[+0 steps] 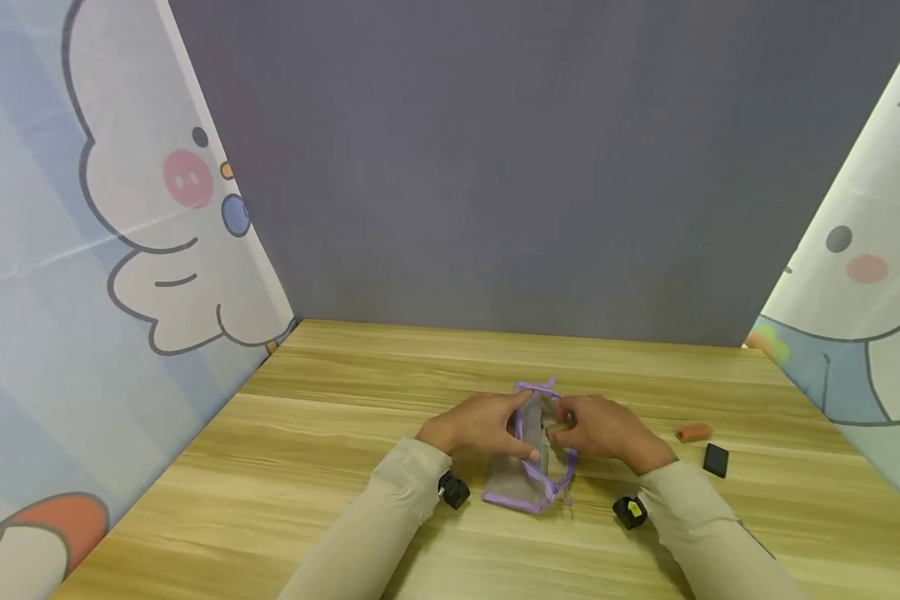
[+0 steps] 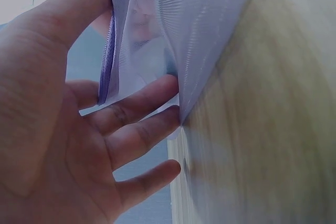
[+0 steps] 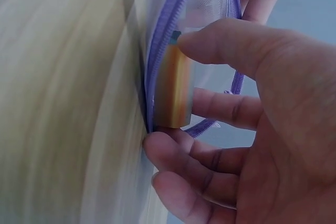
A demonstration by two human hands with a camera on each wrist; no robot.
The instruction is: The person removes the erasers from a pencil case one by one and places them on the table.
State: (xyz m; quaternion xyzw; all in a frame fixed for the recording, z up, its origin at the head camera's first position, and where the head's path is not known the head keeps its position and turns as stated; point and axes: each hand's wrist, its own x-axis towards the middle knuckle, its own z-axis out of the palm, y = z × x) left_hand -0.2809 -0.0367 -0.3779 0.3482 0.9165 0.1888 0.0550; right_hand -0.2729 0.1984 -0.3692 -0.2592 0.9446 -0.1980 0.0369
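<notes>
A see-through mesh zipper pouch (image 1: 512,479) with purple edging lies on the table, its mouth spread apart. My left hand (image 1: 483,423) holds the pouch's left side, thumb at the purple zipper (image 2: 107,61) and fingertips against the mesh (image 2: 210,24). At the mouth, my right hand (image 1: 603,427) pinches a small block-like piece with orange and yellow stripes (image 3: 177,87) between thumb and fingers. In the right wrist view this piece stands just inside the zipper edge. A greenish strip (image 1: 544,458) shows within the pouch.
To the right of my right hand lie a small orange block (image 1: 694,432) and a flat black rectangular piece (image 1: 716,460). The wood-grain table (image 1: 330,400) meets a grey panel (image 1: 495,167) at the back. Printed cloth (image 1: 142,275) hangs at both sides.
</notes>
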